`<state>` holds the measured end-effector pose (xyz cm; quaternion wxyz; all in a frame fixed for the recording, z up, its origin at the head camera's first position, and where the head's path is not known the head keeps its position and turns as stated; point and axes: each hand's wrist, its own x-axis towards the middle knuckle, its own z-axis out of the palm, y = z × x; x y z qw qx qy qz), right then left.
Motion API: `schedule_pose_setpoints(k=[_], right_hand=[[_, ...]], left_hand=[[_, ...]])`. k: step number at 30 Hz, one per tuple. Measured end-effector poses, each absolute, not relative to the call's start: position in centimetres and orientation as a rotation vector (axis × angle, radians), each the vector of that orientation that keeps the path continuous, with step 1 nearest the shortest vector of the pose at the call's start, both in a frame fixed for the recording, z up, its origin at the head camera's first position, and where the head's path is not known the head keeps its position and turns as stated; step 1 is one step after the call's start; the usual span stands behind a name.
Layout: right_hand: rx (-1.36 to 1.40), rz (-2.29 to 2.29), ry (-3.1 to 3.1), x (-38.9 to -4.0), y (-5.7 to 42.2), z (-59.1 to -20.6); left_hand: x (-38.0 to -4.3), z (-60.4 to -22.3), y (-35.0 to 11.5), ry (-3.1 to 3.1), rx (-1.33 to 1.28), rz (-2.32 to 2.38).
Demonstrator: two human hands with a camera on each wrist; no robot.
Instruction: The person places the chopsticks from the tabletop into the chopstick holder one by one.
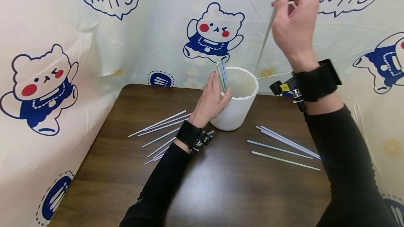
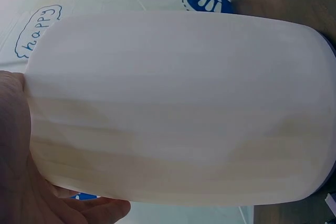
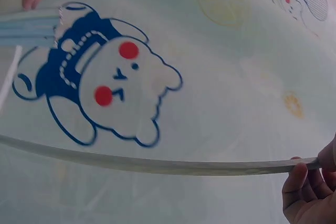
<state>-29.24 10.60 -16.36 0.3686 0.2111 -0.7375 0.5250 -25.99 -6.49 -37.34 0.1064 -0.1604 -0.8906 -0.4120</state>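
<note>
A white pot (image 1: 235, 109) stands upright at the table's far edge, a bundle of pastel sticks (image 1: 222, 76) leaning at its left inner rim. My left hand (image 1: 212, 99) grips that left rim, thumb on the near side and fingers on the far side, next to the bundle. The left wrist view is mostly filled by the pot's wall (image 2: 178, 108). High at the upper right, my right hand (image 1: 296, 16) pinches a long pale greenish stick (image 1: 267, 31) near its upper end. The stick slants down towards the pot's right side. The right wrist view shows this stick (image 3: 184, 168) between thumb and fingers.
Several thin pastel sticks (image 1: 164, 126) lie fanned out left of the pot, partly under my left forearm. More sticks (image 1: 284, 144) lie on the right of the brown table (image 1: 202, 192). A printed cloth (image 1: 170, 20) with bear drawings hangs behind and at the sides.
</note>
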Motion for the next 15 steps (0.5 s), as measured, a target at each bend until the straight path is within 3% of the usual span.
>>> schedule_pose_setpoints(k=[15], right_hand=[[0.547,1.103,-2.302,-32.1,8.6,-23.7]], left_hand=[[-26.1,-37.5,-6.5,-2.627,-0.470,-1.204]])
